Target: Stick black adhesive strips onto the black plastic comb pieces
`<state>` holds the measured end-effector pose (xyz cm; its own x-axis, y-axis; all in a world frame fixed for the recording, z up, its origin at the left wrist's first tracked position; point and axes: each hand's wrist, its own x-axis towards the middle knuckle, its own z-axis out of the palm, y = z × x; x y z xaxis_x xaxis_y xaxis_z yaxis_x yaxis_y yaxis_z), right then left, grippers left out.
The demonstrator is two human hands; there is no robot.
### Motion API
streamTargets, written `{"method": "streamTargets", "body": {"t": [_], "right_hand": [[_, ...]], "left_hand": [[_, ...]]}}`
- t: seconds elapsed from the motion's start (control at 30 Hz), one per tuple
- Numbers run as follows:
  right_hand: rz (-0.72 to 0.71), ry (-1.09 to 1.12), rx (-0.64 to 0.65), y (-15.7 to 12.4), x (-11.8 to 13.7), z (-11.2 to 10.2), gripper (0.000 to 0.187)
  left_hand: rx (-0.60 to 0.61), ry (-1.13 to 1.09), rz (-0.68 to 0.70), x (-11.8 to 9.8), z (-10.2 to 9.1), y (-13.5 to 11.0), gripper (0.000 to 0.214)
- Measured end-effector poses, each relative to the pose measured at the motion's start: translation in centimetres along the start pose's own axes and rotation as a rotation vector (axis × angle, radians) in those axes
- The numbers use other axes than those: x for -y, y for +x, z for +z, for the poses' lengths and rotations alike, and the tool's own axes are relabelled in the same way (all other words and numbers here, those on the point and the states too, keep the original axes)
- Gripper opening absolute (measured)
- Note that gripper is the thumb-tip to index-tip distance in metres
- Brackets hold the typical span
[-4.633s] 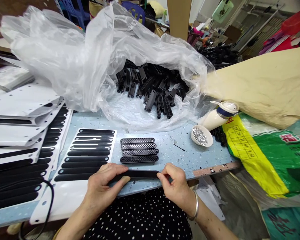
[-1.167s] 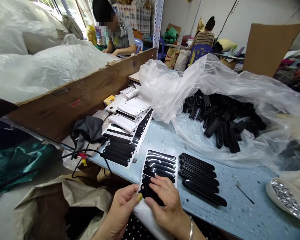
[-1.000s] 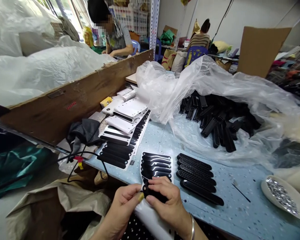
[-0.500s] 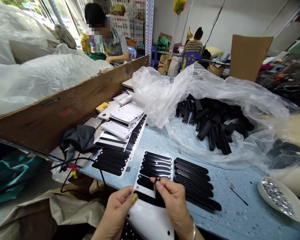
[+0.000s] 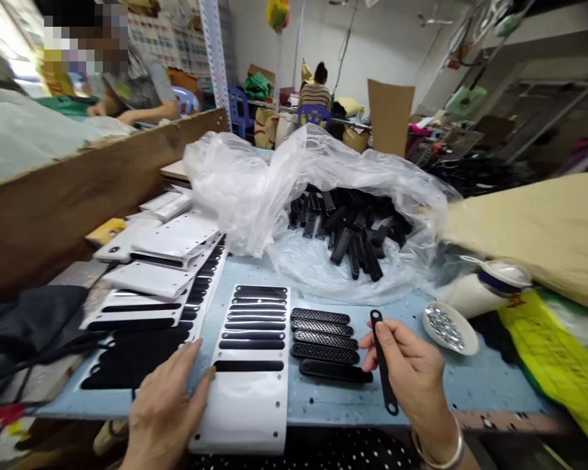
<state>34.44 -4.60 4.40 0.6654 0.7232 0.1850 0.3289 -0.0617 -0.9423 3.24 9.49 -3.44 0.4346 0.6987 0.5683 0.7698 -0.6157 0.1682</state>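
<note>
My right hand [image 5: 411, 372] pinches a thin black strip [image 5: 383, 363] that stands nearly upright over the table. My left hand [image 5: 169, 395] lies with fingers spread against the left edge of a white backing sheet [image 5: 252, 391] that carries several black strips. Just right of the sheet, a row of black mesh pieces [image 5: 323, 334] lies on the blue table [image 5: 475, 385], with one smooth black piece [image 5: 334, 371] at its near end.
A clear plastic bag [image 5: 255, 176] holds a heap of black comb-like parts [image 5: 350, 228]. Stacked white sheets [image 5: 161, 261] lie at left beside a wooden board [image 5: 78, 189]. A small white dish [image 5: 449, 328] sits at right, near a white bottle [image 5: 480, 287]. Other people sit behind.
The right hand has peeled a black strip off the sheet and carried it right. The left hand has let go its pinch and spread beside the sheet. The view has swung rightward.
</note>
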Motion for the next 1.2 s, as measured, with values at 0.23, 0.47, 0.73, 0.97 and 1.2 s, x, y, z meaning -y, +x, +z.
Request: {"method": "streamTargets", "body": {"t": [0.23, 0.47, 0.73, 0.97, 1.2], "right_hand": [[-0.048, -0.287, -0.02, -2.7, -7.1, -3.4, 0.026], [-0.134, -0.199, 0.145, -4.8, -8.7, -1.5, 0.015], [-0.27, -0.235, 0.143, -4.2, -6.6, -1.6, 0.014], [-0.467, -0.341, 0.332, -3.0, -2.6, 1.6, 0.017], [-0.557, -0.349, 0.306, -2.8, -2.6, 1.8, 0.021]], "left_hand": [[0.007, -0.488, 0.116, -7.0, -0.3, 0.7, 0.026], [0.139, -0.705, 0.081, -11.7, 3.2, 1.3, 0.024], [0.231, -0.682, 0.067, -11.0, 1.2, 3.1, 0.004], [0.543, -0.99, -0.111, -13.0, 0.7, 5.4, 0.016], [0.836, -1.263, -0.571, -12.6, 1.6, 6.7, 0.025]]}}
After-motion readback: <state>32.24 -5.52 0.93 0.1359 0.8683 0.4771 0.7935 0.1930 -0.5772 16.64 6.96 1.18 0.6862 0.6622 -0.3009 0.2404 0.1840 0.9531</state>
